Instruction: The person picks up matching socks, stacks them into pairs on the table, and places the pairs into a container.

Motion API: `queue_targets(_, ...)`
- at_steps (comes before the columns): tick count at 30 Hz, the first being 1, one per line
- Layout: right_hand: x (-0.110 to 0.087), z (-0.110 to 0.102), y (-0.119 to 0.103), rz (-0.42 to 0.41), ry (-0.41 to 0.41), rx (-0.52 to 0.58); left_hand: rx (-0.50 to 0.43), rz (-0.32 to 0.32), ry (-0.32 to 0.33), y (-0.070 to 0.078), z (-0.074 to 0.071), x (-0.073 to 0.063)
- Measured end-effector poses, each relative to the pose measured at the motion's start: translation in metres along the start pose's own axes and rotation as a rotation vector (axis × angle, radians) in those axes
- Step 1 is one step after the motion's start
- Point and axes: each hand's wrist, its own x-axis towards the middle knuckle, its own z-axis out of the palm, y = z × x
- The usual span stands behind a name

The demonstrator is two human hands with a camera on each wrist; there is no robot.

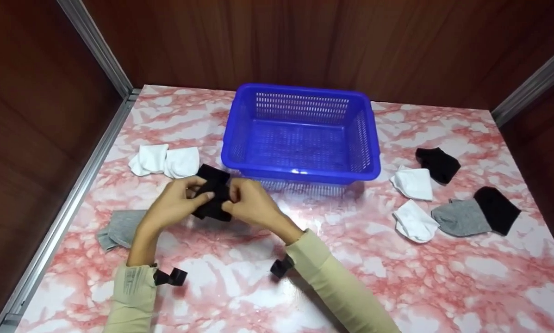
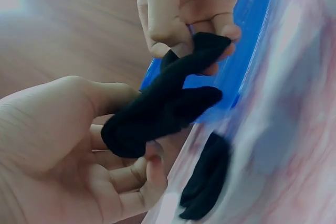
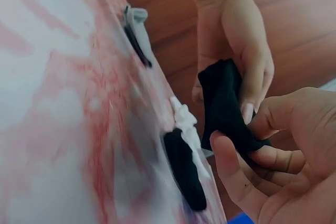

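Between both hands a black sock [image 1: 215, 198] is held up over the table, partly folded, as the left wrist view shows its fabric [image 2: 157, 100] doubled over. My left hand [image 1: 177, 199] pinches one end between thumb and fingers. On the opposite end, my right hand [image 1: 251, 203] grips the cloth with thumb and fingertips [image 3: 226, 150]. Just beyond the held sock, a second black sock [image 1: 212, 172] lies on the table, partly covered by it in the head view. Two folded white socks [image 1: 182, 162] rest to the left of that one.
A blue plastic basket [image 1: 300, 175] stands at the back middle. A grey sock [image 1: 124, 226] lies by my left forearm, partly hidden. On the right are white socks [image 1: 415, 222], a grey sock [image 1: 461, 217] and black socks [image 1: 496, 210]. Wooden panels [image 1: 304, 41] enclose the marbled table [image 1: 351, 277].
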Motion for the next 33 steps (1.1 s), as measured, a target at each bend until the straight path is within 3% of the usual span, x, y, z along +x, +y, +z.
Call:
queue_targets(4, -0.009, -0.017, 0.010, 0.001, 0.018, 0.023, -0.096, 0.030, -0.033, 0.005, 0.017, 0.008)
queue_targets(10, -0.028, -0.042, 0.031, 0.036, 0.030, 0.046, -0.168, 0.031, -0.055, 0.012, 0.053, 0.019)
queue_targets(15, -0.049, -0.060, 0.050, 0.071, 0.030, 0.057, -0.217, 0.000, -0.057, 0.017, 0.086, 0.021)
queue_targets(18, -0.062, -0.070, 0.061, 0.074, 0.028, 0.067, -0.308, -0.031, -0.105, 0.019, 0.103, 0.021)
queue_targets(21, -0.075, -0.080, 0.071, 0.073, 0.028, 0.069, -0.328, -0.046, -0.144, 0.021, 0.115, 0.021)
queue_targets(27, -0.092, -0.091, 0.090, 0.132, 0.019, 0.075, -0.185, -0.025, -0.162, 0.025, 0.131, 0.021)
queue_targets(33, -0.097, -0.093, 0.100, 0.190, 0.015, -0.004, 0.064, 0.024, -0.149, 0.032, 0.134, 0.026)
